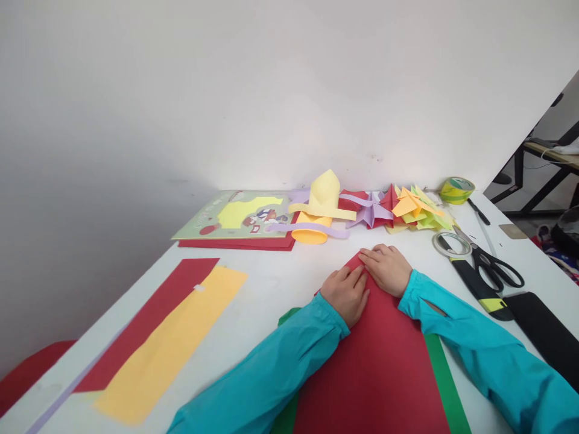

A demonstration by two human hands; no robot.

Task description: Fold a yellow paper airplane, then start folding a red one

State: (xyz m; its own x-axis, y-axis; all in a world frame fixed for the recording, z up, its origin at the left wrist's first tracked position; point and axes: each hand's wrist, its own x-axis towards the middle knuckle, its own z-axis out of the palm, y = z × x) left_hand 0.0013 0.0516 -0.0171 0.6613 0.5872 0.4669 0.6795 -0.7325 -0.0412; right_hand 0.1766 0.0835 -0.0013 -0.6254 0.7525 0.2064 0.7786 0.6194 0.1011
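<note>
A large sheet of red paper point(375, 374) lies in front of me over a green sheet point(446, 386), whose edges show on both sides. Both hands are at the far end of the red paper, where its top corner looks folded. My left hand point(346, 295) has its fingers bent and pressed on the left side of that corner. From the right, my right hand point(386, 269) holds the same corner, its fingertips close to those of the left. What lies under the fingers is hidden.
To the left are a red strip point(149, 319) and an orange strip point(176, 343). Behind stand an illustrated pad point(203, 217), a yellow paper cone point(324, 193) and folded paper shapes point(414, 208). At right lie scissors point(495, 268), clear tape point(452, 245), a yellow tape roll point(456, 190) and a black cutter point(474, 283).
</note>
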